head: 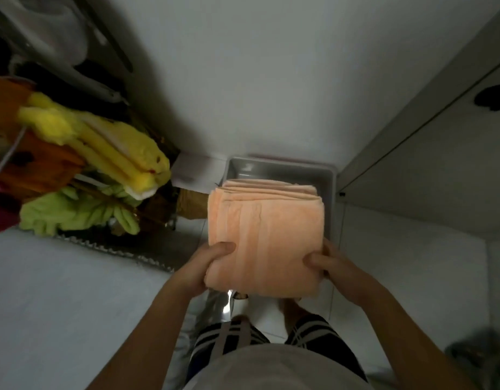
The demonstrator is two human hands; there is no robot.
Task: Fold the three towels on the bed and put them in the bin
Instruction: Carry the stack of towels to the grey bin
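Holding a folded stack of peach towels [267, 235] over the grey bin [326, 178] on the floor [397, 263], I grip its near edge with both hands. My left hand [208, 266] and right hand [331, 263] each clamp a corner, thumb on top, fingers [326, 250] curled underneath. The towels hide most of the bin; its visible far end looks bare. Plush toys [102, 153] pile at left.

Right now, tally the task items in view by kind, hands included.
Folded peach towel: 1
Grey bin: 1
Hands: 2, left hand and right hand, both gripping the towel above the bin
Total: 4
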